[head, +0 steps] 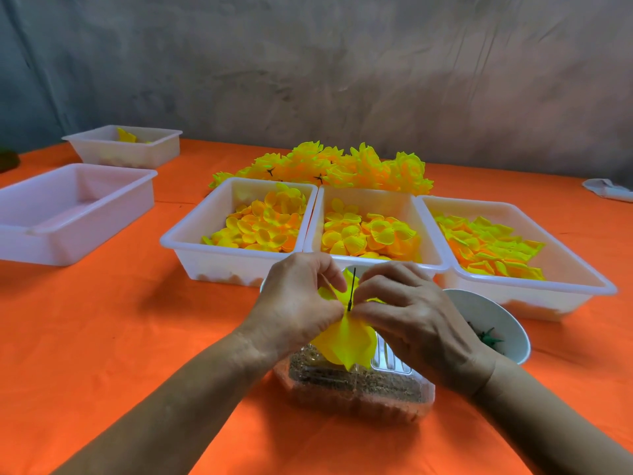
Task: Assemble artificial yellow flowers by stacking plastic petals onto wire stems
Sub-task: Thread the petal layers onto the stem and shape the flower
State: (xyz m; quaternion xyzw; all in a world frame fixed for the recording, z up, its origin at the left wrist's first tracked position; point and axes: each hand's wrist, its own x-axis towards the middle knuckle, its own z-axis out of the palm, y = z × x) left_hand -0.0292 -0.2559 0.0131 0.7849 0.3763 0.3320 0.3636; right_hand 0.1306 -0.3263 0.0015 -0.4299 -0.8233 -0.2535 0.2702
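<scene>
Both hands meet over the near middle of the table around a half-built yellow flower (pixel 346 344). My left hand (pixel 298 303) pinches its petals from the left. From the right, my right hand (pixel 404 310) pinches the petals at the base of a thin black wire stem (pixel 352 289), which stands upright between my fingertips. Large yellow petals hang below the hands. Three white trays of loose yellow petals stand just behind: left tray (pixel 191 234), middle tray (pixel 424 234), right tray (pixel 582 272).
A pile of finished yellow flowers (pixel 342 166) lies behind the trays. A clear plastic box (pixel 356 389) with brownish contents sits under the hands. A white bowl (pixel 507 323) with green parts is at right. Two more white trays (pixel 68 214) (pixel 130 145) stand at far left on the orange cloth.
</scene>
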